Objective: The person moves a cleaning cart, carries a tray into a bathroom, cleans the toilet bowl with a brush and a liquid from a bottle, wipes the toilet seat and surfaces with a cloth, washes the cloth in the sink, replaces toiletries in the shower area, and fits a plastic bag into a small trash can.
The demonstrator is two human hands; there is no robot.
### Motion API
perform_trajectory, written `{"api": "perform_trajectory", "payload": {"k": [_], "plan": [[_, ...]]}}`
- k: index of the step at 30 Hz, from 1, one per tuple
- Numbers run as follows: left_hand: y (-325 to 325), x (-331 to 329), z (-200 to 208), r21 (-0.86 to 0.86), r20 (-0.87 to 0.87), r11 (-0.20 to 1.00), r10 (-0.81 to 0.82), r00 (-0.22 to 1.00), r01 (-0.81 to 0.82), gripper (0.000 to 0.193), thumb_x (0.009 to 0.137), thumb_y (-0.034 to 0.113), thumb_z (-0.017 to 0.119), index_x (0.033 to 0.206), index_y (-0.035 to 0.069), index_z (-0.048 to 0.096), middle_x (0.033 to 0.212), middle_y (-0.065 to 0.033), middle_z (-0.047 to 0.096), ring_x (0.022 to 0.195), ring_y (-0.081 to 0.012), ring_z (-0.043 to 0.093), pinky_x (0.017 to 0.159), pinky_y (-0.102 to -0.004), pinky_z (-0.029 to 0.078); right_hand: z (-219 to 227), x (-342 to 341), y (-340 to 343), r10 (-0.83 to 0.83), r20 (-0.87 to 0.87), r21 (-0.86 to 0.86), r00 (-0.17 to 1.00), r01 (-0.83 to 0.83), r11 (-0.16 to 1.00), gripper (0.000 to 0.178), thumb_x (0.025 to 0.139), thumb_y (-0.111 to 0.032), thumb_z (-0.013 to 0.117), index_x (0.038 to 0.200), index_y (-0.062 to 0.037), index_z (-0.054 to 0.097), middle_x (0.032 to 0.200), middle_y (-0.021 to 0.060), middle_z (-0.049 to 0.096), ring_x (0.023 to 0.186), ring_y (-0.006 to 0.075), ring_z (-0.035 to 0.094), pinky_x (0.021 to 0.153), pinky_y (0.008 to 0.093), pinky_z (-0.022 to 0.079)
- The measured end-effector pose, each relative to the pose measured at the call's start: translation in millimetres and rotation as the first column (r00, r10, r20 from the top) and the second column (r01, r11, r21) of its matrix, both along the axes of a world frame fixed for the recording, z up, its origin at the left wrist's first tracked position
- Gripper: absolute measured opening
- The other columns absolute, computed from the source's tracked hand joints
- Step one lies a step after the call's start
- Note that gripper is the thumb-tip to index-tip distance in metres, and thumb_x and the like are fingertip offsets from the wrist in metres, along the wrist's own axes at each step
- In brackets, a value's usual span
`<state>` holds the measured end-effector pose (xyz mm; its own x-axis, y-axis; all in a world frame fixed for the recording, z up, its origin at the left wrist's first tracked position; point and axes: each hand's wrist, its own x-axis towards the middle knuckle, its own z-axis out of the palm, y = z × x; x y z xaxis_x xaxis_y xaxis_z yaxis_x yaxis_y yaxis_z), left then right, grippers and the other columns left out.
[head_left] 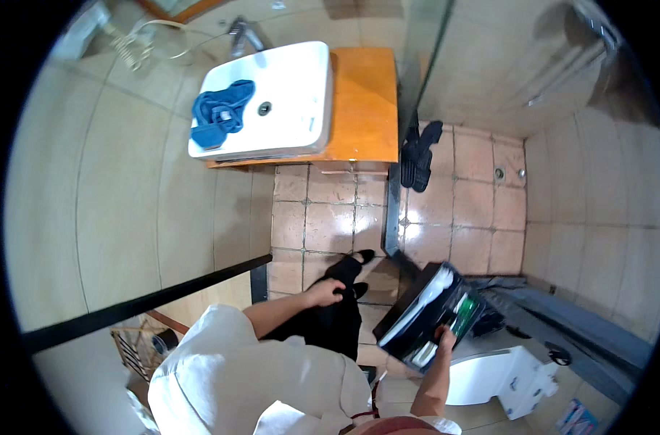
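Note:
My right hand (446,337) grips the near side of a black box (404,304), fingers curled at its rim. The box is tilted and open at the top. Inside it lie a long white item (433,291), a shiny green item (463,313) and a small pale item (424,354); blur hides their exact kinds. Over my dark trousers hangs my left hand (325,292), its fingers loosely curled with nothing seen in them.
Ahead stands a white washbasin (293,87) on an orange wooden counter (362,109), with a blue cloth (221,112) in it. Black slippers (420,156) rest beyond a dark floor sill (393,210). A white toilet (482,377) is at the right. A glass panel (428,58) rises beside the counter.

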<state>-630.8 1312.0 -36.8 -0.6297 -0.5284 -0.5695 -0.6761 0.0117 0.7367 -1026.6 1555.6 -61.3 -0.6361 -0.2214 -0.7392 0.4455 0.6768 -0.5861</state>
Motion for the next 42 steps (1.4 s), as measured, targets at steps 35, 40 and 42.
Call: {"api": "perform_trajectory", "payload": {"k": [35, 40, 42], "plan": [[-534.1, 82.9, 247.4, -0.428, 0.147, 0.887, -0.121, 0.982, 0.174, 0.043, 0.076, 0.043, 0.058, 0.1, 0.007, 0.063, 0.095, -0.0148, 0.063, 0.089, -0.0312, 0.059, 0.081, -0.0369, 0.046, 204.5, 186.8, -71.8, -0.376, -0.452, 0.105, 0.809, 0.467, 0.878, 0.011, 0.066, -0.007, 0.055, 0.058, 0.0007, 0.054, 0.047, 0.0052, 0.046, 0.037, 0.0149, 0.045, 0.033, 0.0276, 0.033], [-542.1, -12.0, 453.1, -0.601, -0.557, 0.721, -0.069, 0.828, -0.345, 0.025, 0.083, 0.022, 0.058, 0.103, 0.006, 0.06, 0.088, -0.0069, 0.065, 0.078, -0.0112, 0.06, 0.07, -0.0254, 0.048, 182.0, 217.0, -75.2, -0.408, -0.483, 0.141, 0.775, 0.528, 0.838, 0.017, 0.062, -0.01, 0.061, 0.06, 0.0049, 0.053, 0.052, 0.0107, 0.052, 0.043, 0.0228, 0.05, 0.041, 0.0353, 0.041], [-555.1, -44.9, 506.6, -0.544, -0.76, 0.699, -0.175, 0.626, -0.464, 0.021, 0.085, 0.014, 0.056, 0.103, 0.004, 0.06, 0.085, -0.0024, 0.063, 0.072, -0.0059, 0.055, 0.066, -0.0197, 0.045, 153.5, 221.5, -47.7, -0.362, -0.551, 0.196, 0.752, 0.538, 0.82, 0.019, 0.06, -0.012, 0.061, 0.06, 0.0053, 0.054, 0.053, 0.0121, 0.054, 0.045, 0.0231, 0.051, 0.047, 0.0363, 0.043]]}}
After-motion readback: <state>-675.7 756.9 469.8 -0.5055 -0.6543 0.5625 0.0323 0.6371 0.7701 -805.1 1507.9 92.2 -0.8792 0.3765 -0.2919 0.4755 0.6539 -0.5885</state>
